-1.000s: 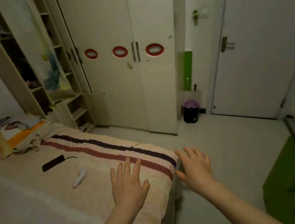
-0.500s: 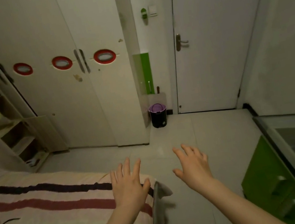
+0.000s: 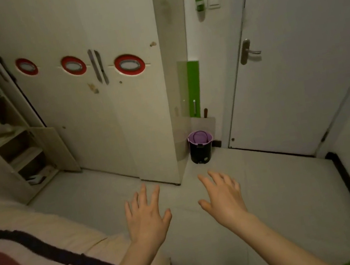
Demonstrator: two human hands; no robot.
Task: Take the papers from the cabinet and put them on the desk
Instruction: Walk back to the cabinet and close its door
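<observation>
Bare and empty, our left hand (image 3: 147, 217) and right hand (image 3: 223, 200) hang palm-down with fingers spread over the pale tiled floor (image 3: 261, 198). Beside our left arm lies the cream bed cover with dark and maroon stripes (image 3: 28, 256). Beyond stands the tall white cabinet with red-ringed oval windows (image 3: 85, 101), doors closed; we see no papers. A black bin with purple lid (image 3: 200, 146) sits beside it.

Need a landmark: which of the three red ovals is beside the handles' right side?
The rightmost red oval, largest in view, right of the handles.
</observation>
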